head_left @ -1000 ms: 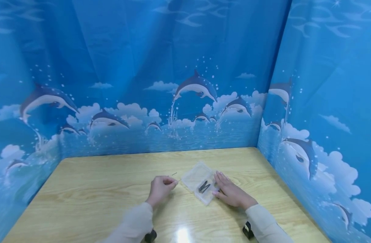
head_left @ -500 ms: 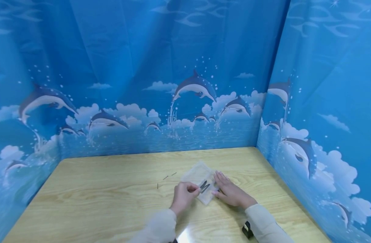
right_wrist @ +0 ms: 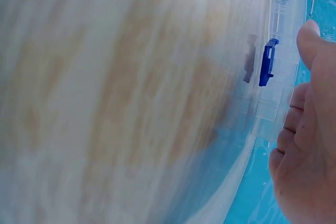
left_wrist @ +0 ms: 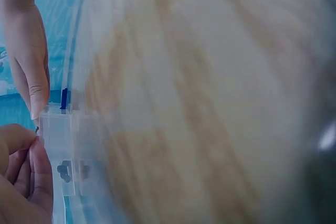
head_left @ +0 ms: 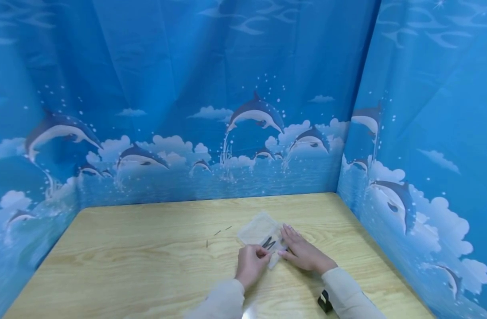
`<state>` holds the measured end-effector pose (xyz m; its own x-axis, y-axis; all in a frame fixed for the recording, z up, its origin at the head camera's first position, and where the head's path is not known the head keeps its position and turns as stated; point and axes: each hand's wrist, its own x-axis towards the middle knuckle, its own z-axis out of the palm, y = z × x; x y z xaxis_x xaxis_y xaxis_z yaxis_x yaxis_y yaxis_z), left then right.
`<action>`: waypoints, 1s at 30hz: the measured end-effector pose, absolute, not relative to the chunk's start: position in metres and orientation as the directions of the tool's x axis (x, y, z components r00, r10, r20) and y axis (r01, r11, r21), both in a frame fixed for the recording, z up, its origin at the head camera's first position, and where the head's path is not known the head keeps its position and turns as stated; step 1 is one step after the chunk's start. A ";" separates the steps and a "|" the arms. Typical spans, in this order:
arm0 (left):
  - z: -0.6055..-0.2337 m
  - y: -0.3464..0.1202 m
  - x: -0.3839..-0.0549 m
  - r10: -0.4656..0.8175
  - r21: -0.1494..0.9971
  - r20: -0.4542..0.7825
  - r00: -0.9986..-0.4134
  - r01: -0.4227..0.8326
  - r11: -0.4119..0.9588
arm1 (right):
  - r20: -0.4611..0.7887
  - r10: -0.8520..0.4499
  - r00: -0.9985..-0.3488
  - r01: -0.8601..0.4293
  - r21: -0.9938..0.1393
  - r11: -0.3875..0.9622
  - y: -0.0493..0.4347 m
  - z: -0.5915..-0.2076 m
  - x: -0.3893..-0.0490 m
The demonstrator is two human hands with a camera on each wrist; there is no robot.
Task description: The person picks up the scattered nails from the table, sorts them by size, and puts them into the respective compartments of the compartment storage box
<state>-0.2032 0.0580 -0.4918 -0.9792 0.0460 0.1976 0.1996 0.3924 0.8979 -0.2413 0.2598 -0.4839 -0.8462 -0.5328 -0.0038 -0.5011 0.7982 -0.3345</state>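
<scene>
Big blue dolphin curtain [head_left: 211, 66] behind a wood-grain table [head_left: 127, 252], and a clear plastic box [head_left: 256, 229] lies open on it, right of centre. The right hand [head_left: 306, 255] has its fingers pretty straight, up against the box's right edge. Left hand [head_left: 249, 265] is at the near side, fingertips nipped together. Dark pieces [head_left: 269, 243] sit inside the box, three skinny sticks [head_left: 217, 233] lie left of it, and the left fingers pinch a tiny thin piece [right_wrist: 313, 4], maybe metal, hard to tell.

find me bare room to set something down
The widest bare patch is tabletop left of three thin dark bits. A smaller one lies between the right hand and right backdrop. Crowded: the open clear box, holding dark pieces, left hand beside them.
</scene>
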 end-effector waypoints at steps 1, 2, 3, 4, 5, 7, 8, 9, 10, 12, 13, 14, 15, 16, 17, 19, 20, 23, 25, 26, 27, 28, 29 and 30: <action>-0.493 0.059 -0.203 0.041 0.895 0.201 -0.979 0.201 0.399 | -0.010 -0.533 -0.846 -0.499 -0.335 0.799 0.260 -0.483 -0.242; -0.493 0.059 -0.203 0.035 0.892 0.209 -0.977 0.205 0.404 | -0.018 -0.533 -0.846 -0.497 -0.337 0.800 0.260 -0.482 -0.242; -0.493 0.059 -0.204 0.031 0.890 0.214 -0.976 0.208 0.406 | -0.026 -0.535 -0.844 -0.496 -0.337 0.800 0.260 -0.481 -0.243; -0.493 0.060 -0.204 0.028 0.888 0.220 -0.975 0.212 0.408 | -0.034 -0.538 -0.842 -0.497 -0.338 0.799 0.260 -0.481 -0.243; -0.493 0.060 -0.203 0.027 0.886 0.226 -0.974 0.217 0.409 | -0.043 -0.540 -0.841 -0.496 -0.339 0.799 0.260 -0.480 -0.243; -0.493 0.060 -0.203 0.025 0.886 0.231 -0.973 0.221 0.407 | -0.059 -0.542 -0.838 -0.493 -0.345 0.799 0.261 -0.479 -0.244; -0.493 0.060 -0.204 0.026 0.887 0.231 -0.973 0.222 0.406 | -0.063 -0.545 -0.836 -0.493 -0.350 0.797 0.261 -0.478 -0.244; -0.493 0.060 -0.203 0.027 0.887 0.231 -0.973 0.222 0.405 | -0.066 -0.546 -0.835 -0.493 -0.350 0.796 0.261 -0.479 -0.245; -0.494 0.060 -0.203 0.028 0.888 0.230 -0.973 0.221 0.404 | -0.068 -0.547 -0.834 -0.493 -0.351 0.796 0.261 -0.479 -0.245; -0.494 0.060 -0.203 0.029 0.888 0.227 -0.973 0.219 0.404 | -0.066 -0.550 -0.833 -0.495 -0.356 0.793 0.262 -0.479 -0.244; -0.494 0.061 -0.203 0.029 0.889 0.226 -0.974 0.218 0.403 | -0.064 -0.551 -0.832 -0.497 -0.356 0.791 0.262 -0.479 -0.244; -0.494 0.061 -0.203 0.028 0.888 0.225 -0.974 0.217 0.404 | -0.061 -0.552 -0.832 -0.499 -0.355 0.791 0.262 -0.479 -0.244; -0.494 0.061 -0.203 0.025 0.888 0.224 -0.974 0.215 0.406 | -0.058 -0.552 -0.832 -0.500 -0.353 0.791 0.262 -0.479 -0.244; -0.494 0.061 -0.204 0.024 0.888 0.221 -0.975 0.212 0.408 | -0.056 -0.552 -0.832 -0.501 -0.353 0.790 0.262 -0.479 -0.244; -0.494 0.061 -0.204 0.022 0.888 0.220 -0.975 0.209 0.409 | -0.054 -0.551 -0.832 -0.501 -0.352 0.791 0.262 -0.479 -0.244; -0.495 0.061 -0.204 0.020 0.890 0.215 -0.976 0.204 0.407 | -0.053 -0.550 -0.834 -0.500 -0.353 0.791 0.261 -0.479 -0.243; -0.495 0.061 -0.204 0.019 0.890 0.215 -0.976 0.204 0.409 | -0.053 -0.550 -0.834 -0.499 -0.354 0.791 0.261 -0.479 -0.243; -0.494 0.060 -0.204 0.018 0.888 0.221 -0.975 0.209 0.410 | -0.047 -0.552 -0.833 -0.502 -0.356 0.788 0.261 -0.479 -0.242; -0.495 0.059 -0.205 0.024 0.883 0.228 -0.973 0.217 0.416 | -0.042 -0.553 -0.832 -0.505 -0.355 0.787 0.260 -0.479 -0.242; -0.495 0.059 -0.204 0.027 0.883 0.228 -0.973 0.218 0.416 | -0.040 -0.553 -0.832 -0.506 -0.354 0.787 0.260 -0.479 -0.242; -0.494 0.058 -0.204 0.030 0.883 0.226 -0.974 0.218 0.416 | -0.039 -0.553 -0.832 -0.507 -0.351 0.787 0.260 -0.479 -0.241; -0.494 0.058 -0.204 0.033 0.883 0.223 -0.974 0.216 0.416 | -0.039 -0.552 -0.833 -0.506 -0.351 0.788 0.260 -0.479 -0.241; -0.494 0.058 -0.204 0.037 0.884 0.221 -0.975 0.216 0.414 | -0.039 -0.552 -0.833 -0.506 -0.350 0.789 0.260 -0.479 -0.241; -0.493 0.057 -0.204 0.038 0.885 0.218 -0.975 0.214 0.413 | -0.038 -0.552 -0.833 -0.506 -0.351 0.788 0.260 -0.479 -0.241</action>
